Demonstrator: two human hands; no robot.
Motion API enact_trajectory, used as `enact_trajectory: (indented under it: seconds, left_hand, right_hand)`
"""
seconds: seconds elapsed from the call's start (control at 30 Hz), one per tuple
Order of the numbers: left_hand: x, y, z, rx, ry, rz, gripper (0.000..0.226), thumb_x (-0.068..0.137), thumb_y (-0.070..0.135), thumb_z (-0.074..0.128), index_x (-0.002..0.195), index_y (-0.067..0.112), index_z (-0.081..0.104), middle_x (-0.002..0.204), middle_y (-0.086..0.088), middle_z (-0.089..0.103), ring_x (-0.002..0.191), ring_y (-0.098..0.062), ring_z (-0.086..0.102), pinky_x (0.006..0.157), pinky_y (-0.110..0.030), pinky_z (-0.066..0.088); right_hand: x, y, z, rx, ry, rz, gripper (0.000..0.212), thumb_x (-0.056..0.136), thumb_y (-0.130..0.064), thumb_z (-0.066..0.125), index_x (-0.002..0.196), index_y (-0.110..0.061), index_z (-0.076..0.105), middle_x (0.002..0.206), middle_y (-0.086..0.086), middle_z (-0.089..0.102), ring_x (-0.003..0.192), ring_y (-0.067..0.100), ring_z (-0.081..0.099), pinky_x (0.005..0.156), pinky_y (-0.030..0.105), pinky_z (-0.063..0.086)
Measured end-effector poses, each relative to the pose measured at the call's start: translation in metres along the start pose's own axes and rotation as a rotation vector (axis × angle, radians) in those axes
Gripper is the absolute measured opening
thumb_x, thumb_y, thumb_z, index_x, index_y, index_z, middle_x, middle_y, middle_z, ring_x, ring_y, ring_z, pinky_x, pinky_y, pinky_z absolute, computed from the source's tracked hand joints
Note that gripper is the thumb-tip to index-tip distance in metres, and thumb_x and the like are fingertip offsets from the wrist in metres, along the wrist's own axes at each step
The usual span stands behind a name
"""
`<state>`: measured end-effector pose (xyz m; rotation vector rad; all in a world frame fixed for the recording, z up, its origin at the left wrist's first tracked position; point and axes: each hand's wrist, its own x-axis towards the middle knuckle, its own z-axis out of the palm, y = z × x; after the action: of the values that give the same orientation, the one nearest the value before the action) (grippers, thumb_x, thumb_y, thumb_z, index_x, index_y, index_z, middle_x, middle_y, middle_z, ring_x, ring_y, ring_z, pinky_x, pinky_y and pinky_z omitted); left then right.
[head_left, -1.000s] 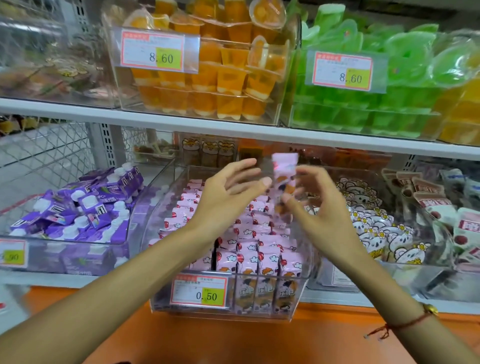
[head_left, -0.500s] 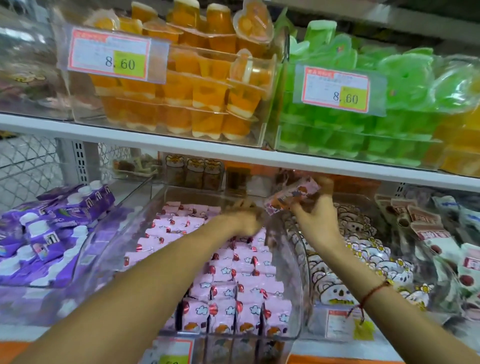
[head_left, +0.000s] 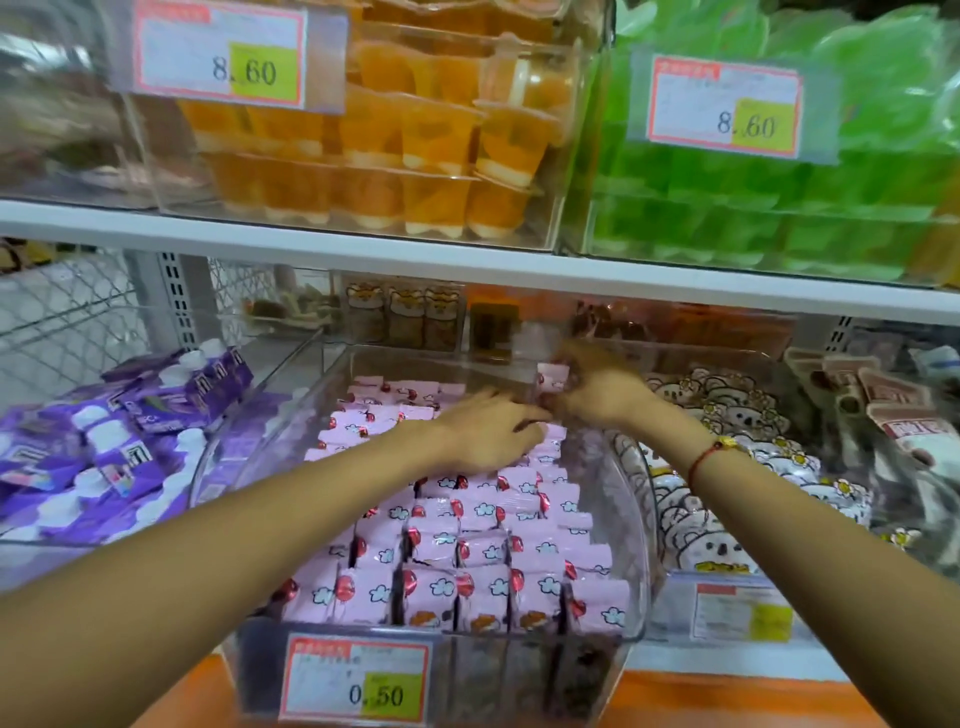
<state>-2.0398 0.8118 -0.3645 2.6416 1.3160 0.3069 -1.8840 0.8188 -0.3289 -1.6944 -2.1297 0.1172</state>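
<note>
A clear plastic bin (head_left: 641, 525) on the lower shelf holds rows of several pink snack packets (head_left: 483, 551) with cloud and balloon prints. My right hand (head_left: 597, 387) reaches to the bin's far right corner and pinches one pink packet (head_left: 551, 375) standing upright there. My left hand (head_left: 488, 431) lies palm down with straight fingers on the packets in the back rows, just left of the right hand. A red cord bracelet (head_left: 706, 457) is on my right wrist.
A price tag reading 0.50 (head_left: 358, 680) hangs on the bin front. Purple pouches (head_left: 119, 441) fill the left bin, white bear packets (head_left: 727, 467) the right one. On the upper shelf (head_left: 467, 265) stand orange jelly cups (head_left: 415, 156) and green jelly cups (head_left: 779, 208).
Both hands moved from above the bin's front to its far back. The pink packet my right hand held high in the air went down with it into the back right corner.
</note>
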Motion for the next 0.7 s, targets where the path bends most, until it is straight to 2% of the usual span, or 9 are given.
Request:
enact_trajectory:
  seconds: [0.1, 0.2, 0.27, 0.33, 0.37, 0.43, 0.47, 0.57, 0.7]
  left_hand:
    - [-0.006, -0.001, 0.0, -0.102, 0.119, -0.016, 0.035, 0.1, 0.027, 0.038, 0.13, 0.027, 0.055, 0.127, -0.004, 0.061, 0.11, -0.027, 0.055, 0.082, -0.027, 0.038]
    - [-0.011, 0.0, -0.002, -0.151, 0.231, -0.081, 0.031, 0.095, 0.019, 0.045, 0.124, 0.024, 0.056, 0.108, -0.004, 0.065, 0.097, -0.025, 0.06, 0.074, -0.03, 0.046]
    - [-0.007, 0.002, -0.004, -0.177, 0.26, -0.095, 0.033, 0.094, 0.015, 0.045, 0.125, 0.022, 0.052, 0.095, -0.002, 0.059, 0.082, -0.02, 0.056, 0.066, -0.028, 0.043]
    - [0.0, 0.004, -0.005, -0.175, 0.217, -0.089, 0.033, 0.096, 0.016, 0.041, 0.127, 0.022, 0.05, 0.09, -0.001, 0.057, 0.073, -0.018, 0.053, 0.061, -0.027, 0.039]
    - [0.004, 0.005, -0.005, -0.172, 0.172, -0.09, 0.031, 0.097, 0.018, 0.039, 0.125, 0.02, 0.051, 0.087, -0.001, 0.057, 0.071, -0.017, 0.053, 0.059, -0.027, 0.038]
    - [0.011, 0.006, -0.002, -0.151, 0.072, -0.084, 0.03, 0.1, 0.023, 0.034, 0.122, 0.016, 0.052, 0.091, -0.006, 0.06, 0.074, -0.018, 0.055, 0.063, -0.027, 0.041]
    - [0.015, 0.006, 0.0, -0.121, 0.024, -0.079, 0.032, 0.101, 0.025, 0.031, 0.122, 0.016, 0.052, 0.103, -0.011, 0.062, 0.083, -0.022, 0.055, 0.072, -0.03, 0.043]
    - [0.026, 0.007, 0.006, -0.028, -0.089, -0.107, 0.035, 0.101, 0.027, 0.025, 0.114, 0.014, 0.054, 0.126, -0.016, 0.056, 0.102, -0.029, 0.052, 0.092, -0.037, 0.041]
    - [0.023, 0.015, -0.002, -0.053, -0.13, -0.158, 0.042, 0.102, 0.029, 0.025, 0.139, 0.019, 0.042, 0.138, -0.014, 0.049, 0.116, -0.031, 0.05, 0.096, -0.035, 0.041]
  right_hand:
    - [0.005, -0.001, -0.003, -0.15, -0.148, -0.027, 0.032, 0.092, -0.025, 0.054, 0.121, -0.013, 0.06, 0.126, 0.012, 0.059, 0.107, 0.028, 0.058, 0.089, 0.031, 0.048]
    - [-0.005, -0.003, -0.008, -0.138, -0.19, -0.031, 0.039, 0.097, -0.021, 0.046, 0.136, -0.018, 0.048, 0.136, 0.011, 0.05, 0.111, 0.024, 0.053, 0.084, 0.023, 0.039]
    - [-0.022, -0.004, -0.012, -0.121, -0.117, -0.025, 0.043, 0.094, -0.018, 0.049, 0.137, -0.017, 0.046, 0.128, 0.011, 0.055, 0.112, 0.027, 0.055, 0.086, 0.026, 0.042]
    - [-0.046, -0.003, -0.013, -0.139, 0.008, -0.036, 0.035, 0.092, -0.016, 0.05, 0.126, -0.012, 0.054, 0.106, 0.012, 0.061, 0.099, 0.029, 0.058, 0.076, 0.03, 0.043]
    - [-0.059, -0.003, -0.014, -0.109, 0.051, -0.036, 0.031, 0.091, -0.016, 0.05, 0.121, -0.01, 0.057, 0.105, 0.012, 0.061, 0.096, 0.027, 0.057, 0.077, 0.031, 0.043]
    - [-0.084, -0.004, -0.016, -0.032, 0.087, -0.028, 0.029, 0.092, -0.018, 0.051, 0.119, -0.009, 0.06, 0.116, 0.013, 0.06, 0.108, 0.027, 0.053, 0.087, 0.032, 0.04]
    - [-0.095, -0.005, -0.017, -0.012, 0.106, -0.038, 0.028, 0.092, -0.018, 0.051, 0.118, -0.01, 0.062, 0.117, 0.012, 0.061, 0.111, 0.028, 0.052, 0.087, 0.03, 0.037]
    - [-0.112, -0.006, -0.015, 0.006, 0.153, -0.08, 0.022, 0.092, -0.015, 0.052, 0.108, -0.009, 0.066, 0.106, 0.015, 0.066, 0.101, 0.029, 0.057, 0.079, 0.03, 0.034]
    - [-0.117, -0.007, -0.012, -0.005, 0.157, -0.036, 0.023, 0.094, -0.014, 0.048, 0.106, -0.006, 0.065, 0.106, 0.017, 0.065, 0.102, 0.029, 0.053, 0.078, 0.031, 0.032]
